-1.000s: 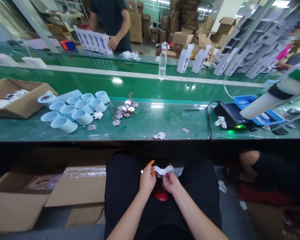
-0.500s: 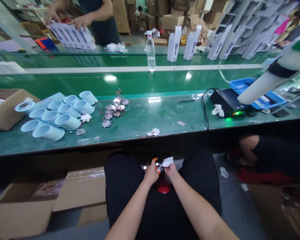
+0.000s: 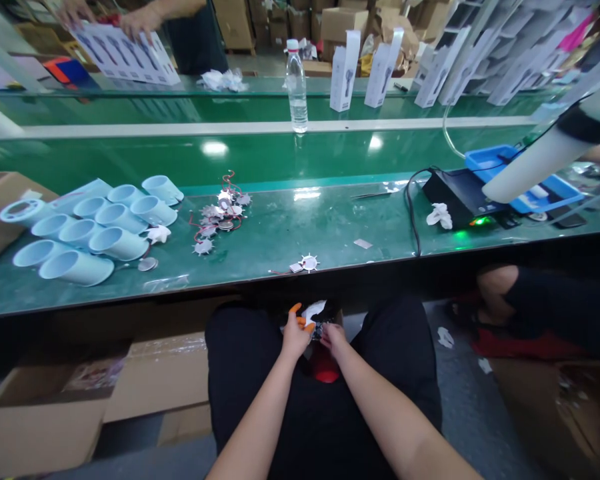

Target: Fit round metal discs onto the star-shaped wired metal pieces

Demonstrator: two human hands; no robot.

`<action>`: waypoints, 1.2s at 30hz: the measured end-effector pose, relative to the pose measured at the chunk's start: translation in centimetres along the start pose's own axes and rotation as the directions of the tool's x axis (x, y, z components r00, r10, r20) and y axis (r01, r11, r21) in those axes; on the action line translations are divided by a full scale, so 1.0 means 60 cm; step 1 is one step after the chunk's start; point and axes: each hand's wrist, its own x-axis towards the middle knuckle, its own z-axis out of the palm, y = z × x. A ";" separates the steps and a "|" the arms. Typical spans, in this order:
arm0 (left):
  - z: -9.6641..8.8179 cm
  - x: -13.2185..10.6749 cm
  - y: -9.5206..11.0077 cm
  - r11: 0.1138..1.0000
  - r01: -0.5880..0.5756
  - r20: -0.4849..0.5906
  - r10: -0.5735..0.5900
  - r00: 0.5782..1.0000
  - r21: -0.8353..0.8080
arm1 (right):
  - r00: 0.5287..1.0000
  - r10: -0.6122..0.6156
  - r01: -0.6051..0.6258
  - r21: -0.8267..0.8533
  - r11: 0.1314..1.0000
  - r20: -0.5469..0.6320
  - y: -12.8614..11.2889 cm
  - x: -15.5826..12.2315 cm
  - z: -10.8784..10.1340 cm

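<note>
Left hand [image 3: 296,338] clenched, thumb and fingers in orange finger cots [image 3: 300,317] pinching a crumpled white tissue [image 3: 313,311] against a small dark part [image 3: 321,330] with shiny specks; part too small and covered to identify. Right hand [image 3: 334,339] just beside it, fingers curled in at the part's lower side, cannot tell if actually gripping or only touching. Both held up together over the lap, close to the body, likely so the tissue can work on the part with both hands steady. Under the hands, a red item [image 3: 325,368] on black shorts [image 3: 250,380].

Beyond the front edge of the green counter [image 3: 300,243], a spiked metal disc [image 3: 309,263] lies near that edge. Toward the back edge, more spiked discs with red wires [image 3: 221,217] sit in a heap, pale blue plastic cups [image 3: 95,230] left of them, near the left end. Black device [image 3: 460,200] with green light toward the right end, blue tray [image 3: 525,179] behind it.
</note>
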 end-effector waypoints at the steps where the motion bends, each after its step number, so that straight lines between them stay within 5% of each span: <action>1: 0.000 0.000 0.001 1.000 -0.004 0.010 0.004 1.000 -0.030 | 1.000 0.009 -0.008 -0.022 1.000 0.026 0.001 0.001 0.001; 5: -0.001 -0.004 0.004 0.995 -0.021 0.026 0.024 0.999 -0.097 | 0.985 -0.024 0.042 -0.100 0.994 0.170 0.003 -0.001 0.010; 10: -0.008 -0.008 -0.001 0.999 -0.037 -0.023 0.036 0.999 -0.035 | 0.946 -0.274 0.310 -0.243 0.919 0.171 0.002 -0.008 0.017; 16: -0.012 -0.006 -0.005 0.989 -0.044 -0.091 0.057 0.994 0.138 | 0.745 -0.622 0.653 -0.456 0.605 0.241 -0.019 -0.033 0.005; 19: -0.011 -0.006 -0.002 0.979 -0.045 -0.088 0.064 0.994 0.197 | 0.663 -0.672 0.721 -0.521 0.457 0.330 -0.024 -0.048 0.005; 23: -0.011 -0.006 0.000 0.970 -0.057 -0.095 0.082 0.992 0.237 | 0.610 -0.684 0.747 -0.579 0.327 0.400 -0.023 -0.061 0.011; 29: -0.015 0.000 -0.009 0.967 -0.033 -0.171 0.078 0.982 0.252 | 0.639 -0.669 0.699 -0.649 0.300 0.379 -0.019 -0.063 0.010; 36: -0.017 0.004 -0.013 0.960 -0.053 -0.233 0.120 0.965 0.274 | 0.730 -0.619 0.632 -0.632 0.448 0.291 -0.019 -0.049 0.000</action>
